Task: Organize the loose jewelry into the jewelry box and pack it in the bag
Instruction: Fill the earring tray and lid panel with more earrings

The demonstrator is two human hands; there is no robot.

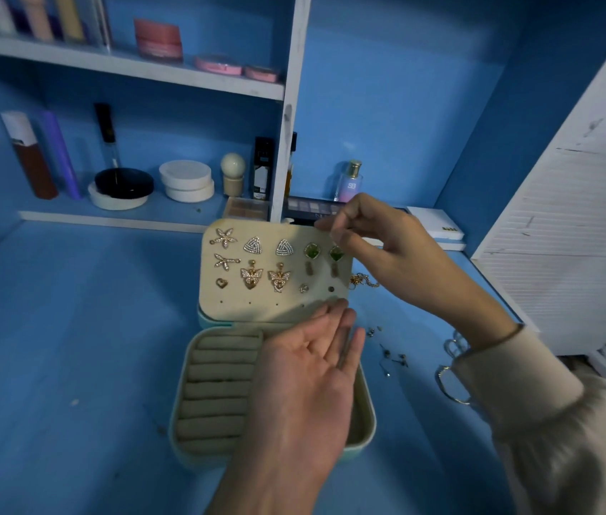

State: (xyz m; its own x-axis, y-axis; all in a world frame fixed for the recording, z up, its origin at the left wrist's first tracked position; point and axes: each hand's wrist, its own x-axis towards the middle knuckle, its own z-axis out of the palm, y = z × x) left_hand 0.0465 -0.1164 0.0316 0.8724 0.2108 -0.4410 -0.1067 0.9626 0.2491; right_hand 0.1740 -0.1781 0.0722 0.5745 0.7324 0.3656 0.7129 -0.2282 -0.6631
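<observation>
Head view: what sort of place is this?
Probably a home vanity nook: blue-backed white shelves hold round white cosmetic jars, a clear gold-capped perfume bottle stands nearby, and an open mint-green jewelry box lies in front.

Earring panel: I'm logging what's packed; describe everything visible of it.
The earring panel is a beige, rounded, fabric-looking board standing upright in the open mint jewelry box. Pinned earrings include starfish, triangles, green stones, butterflies, a heart; bottom holes are bare. The right hand curls at its top right corner; the open left hand reaches its lower right.
</observation>
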